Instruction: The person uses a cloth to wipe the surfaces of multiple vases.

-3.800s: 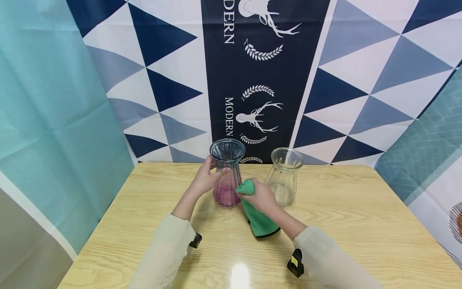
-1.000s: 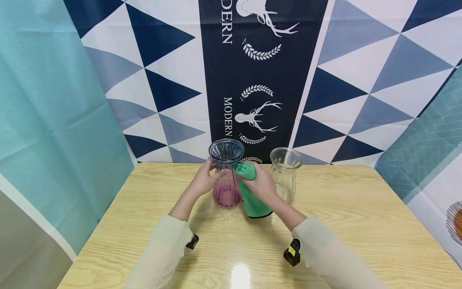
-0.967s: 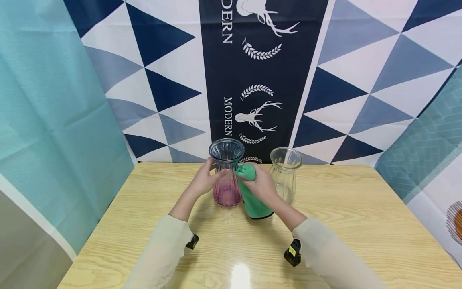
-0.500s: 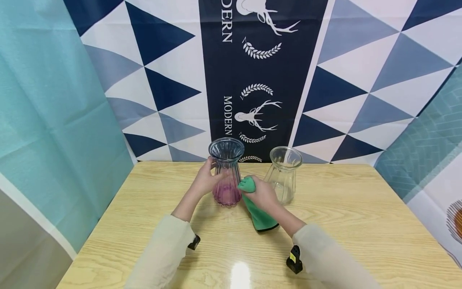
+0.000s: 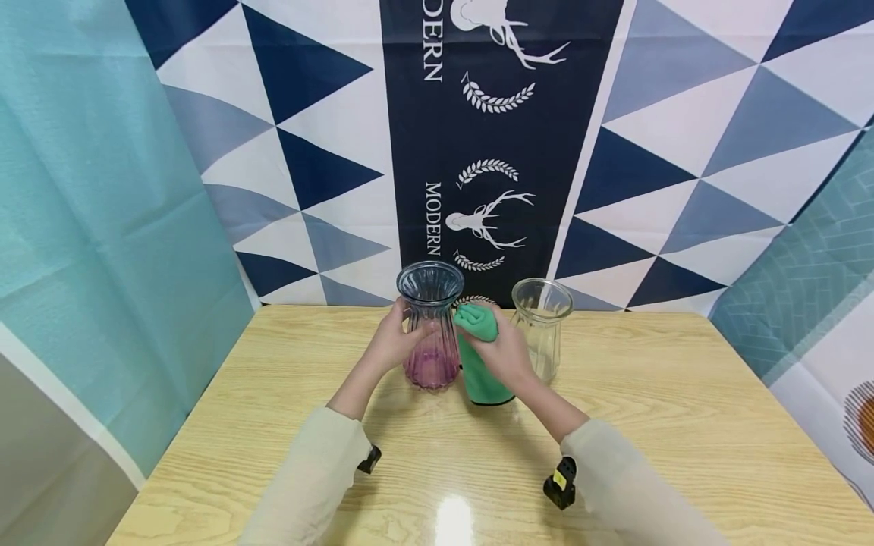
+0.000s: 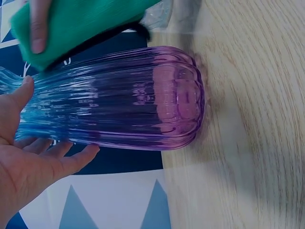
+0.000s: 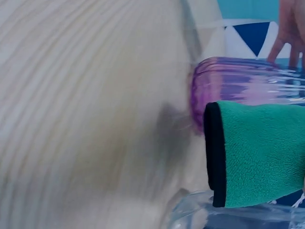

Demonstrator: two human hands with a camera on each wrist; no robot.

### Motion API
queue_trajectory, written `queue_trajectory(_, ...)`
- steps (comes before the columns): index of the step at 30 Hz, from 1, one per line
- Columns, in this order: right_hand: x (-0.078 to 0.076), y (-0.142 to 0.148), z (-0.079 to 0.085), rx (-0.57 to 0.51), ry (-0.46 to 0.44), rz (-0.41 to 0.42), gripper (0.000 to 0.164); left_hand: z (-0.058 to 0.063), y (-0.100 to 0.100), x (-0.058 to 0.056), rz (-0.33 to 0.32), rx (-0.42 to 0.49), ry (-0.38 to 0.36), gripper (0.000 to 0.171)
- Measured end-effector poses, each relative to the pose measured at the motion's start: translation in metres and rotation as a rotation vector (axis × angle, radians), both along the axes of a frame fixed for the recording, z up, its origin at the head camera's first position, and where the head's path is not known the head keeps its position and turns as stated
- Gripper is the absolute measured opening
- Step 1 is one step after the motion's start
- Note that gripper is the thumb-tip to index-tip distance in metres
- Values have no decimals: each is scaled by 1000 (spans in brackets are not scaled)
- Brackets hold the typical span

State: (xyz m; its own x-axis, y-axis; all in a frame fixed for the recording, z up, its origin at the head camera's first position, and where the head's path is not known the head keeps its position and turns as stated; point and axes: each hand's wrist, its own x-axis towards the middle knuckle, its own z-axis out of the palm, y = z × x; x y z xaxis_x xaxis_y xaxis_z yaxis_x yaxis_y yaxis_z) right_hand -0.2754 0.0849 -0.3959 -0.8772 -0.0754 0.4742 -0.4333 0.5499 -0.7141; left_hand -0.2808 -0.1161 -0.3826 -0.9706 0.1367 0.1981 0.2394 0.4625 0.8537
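A ribbed glass vase (image 5: 432,356), blue at the rim and pink at the base, stands upright on the table. My left hand (image 5: 394,337) grips it round the narrow upper part from the left, thumb in front. My right hand (image 5: 504,345) holds a folded green cloth (image 5: 483,379) with dark edging against or close to the vase's right side. In the left wrist view the cloth (image 6: 76,28) lies along the vase's neck (image 6: 47,95). The right wrist view shows the cloth (image 7: 262,152) hanging down beside the pink base (image 7: 205,90); the right hand is almost wholly out of that view.
Just right of the cloth stands a clear glass vase (image 5: 542,334), partly hidden by the right hand. The wooden table (image 5: 649,425) ends at a patterned cloth backdrop (image 5: 328,167). A teal curtain (image 5: 102,227) hangs at the left.
The right hand and the cloth dip down beside the vase half a second ago, then rise to neck height now. The left hand and both vases stay in place.
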Motion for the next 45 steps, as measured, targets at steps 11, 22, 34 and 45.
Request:
queue_trajectory(11, -5, -11, 11, -57, 107, 4, 48, 2, -1, 0, -22, -42, 10, 67)
queue_trajectory(22, -2, -4, -3, 147, -60, 24, 49, 6, 2, 2, -37, -56, 4, 69)
queue_trajectory(34, 1, 6, -25, 370, -107, 61, 46, 3, 1, 3, -17, 3, -25, 74)
queue_trajectory(45, 4, 10, -19, 191, -53, 37, 49, 2, 1, 3, -25, 48, -5, 69)
